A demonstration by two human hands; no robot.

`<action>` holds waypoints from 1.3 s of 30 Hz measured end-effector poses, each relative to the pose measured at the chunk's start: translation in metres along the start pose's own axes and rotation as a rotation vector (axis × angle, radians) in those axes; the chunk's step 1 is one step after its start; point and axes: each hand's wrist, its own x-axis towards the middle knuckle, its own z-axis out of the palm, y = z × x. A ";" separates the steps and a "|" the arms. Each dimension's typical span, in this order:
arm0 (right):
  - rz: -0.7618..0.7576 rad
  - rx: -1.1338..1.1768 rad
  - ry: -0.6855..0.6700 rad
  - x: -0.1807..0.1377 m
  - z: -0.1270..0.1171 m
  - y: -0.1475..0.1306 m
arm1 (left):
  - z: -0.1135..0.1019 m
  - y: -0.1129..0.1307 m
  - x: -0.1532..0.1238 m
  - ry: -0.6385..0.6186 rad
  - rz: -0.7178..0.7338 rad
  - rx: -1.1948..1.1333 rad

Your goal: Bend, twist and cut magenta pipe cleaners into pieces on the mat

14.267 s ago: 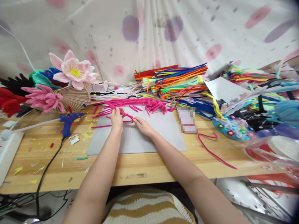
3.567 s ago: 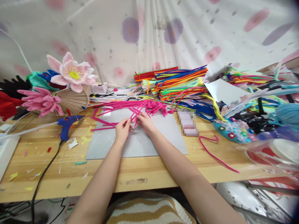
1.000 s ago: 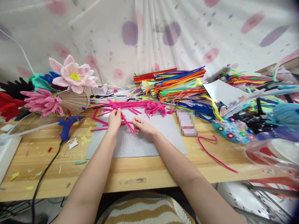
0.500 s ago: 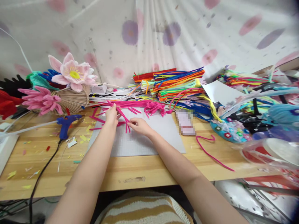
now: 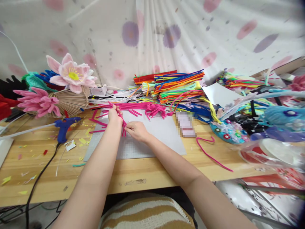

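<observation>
Pink stems slant between two hands

The left hand [image 5: 115,115] grasps a few fuzzy pink stems [image 5: 123,124] towards their far end; its wrist hides part of the grip. The right hand [image 5: 136,129] is bunched with fingertips at the near ends, just right of them; whether it pinches one stem or several, I cannot tell. The stems' long axis runs from far left to near right, above the grey mat [image 5: 154,143], so the right hand is the closer one to their splayed near tips. Short pink pieces [image 5: 98,122] lie left of the left hand, and a long pink bundle [image 5: 133,105] stretches left to right beyond both hands. A knotted pink cluster [image 5: 154,111] sits at that bundle's right.
</observation>
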 end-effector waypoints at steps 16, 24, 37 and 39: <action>-0.013 0.023 0.022 -0.002 -0.002 0.003 | -0.008 0.006 0.008 -0.053 0.009 0.041; 0.275 0.630 0.168 0.004 -0.004 0.022 | -0.029 0.001 -0.010 -0.389 -0.088 0.453; 0.287 0.149 0.165 0.014 0.004 0.002 | -0.019 -0.029 -0.007 -0.091 -0.040 0.323; 0.209 0.012 0.137 0.015 0.003 0.002 | -0.018 -0.029 -0.005 -0.063 -0.042 0.298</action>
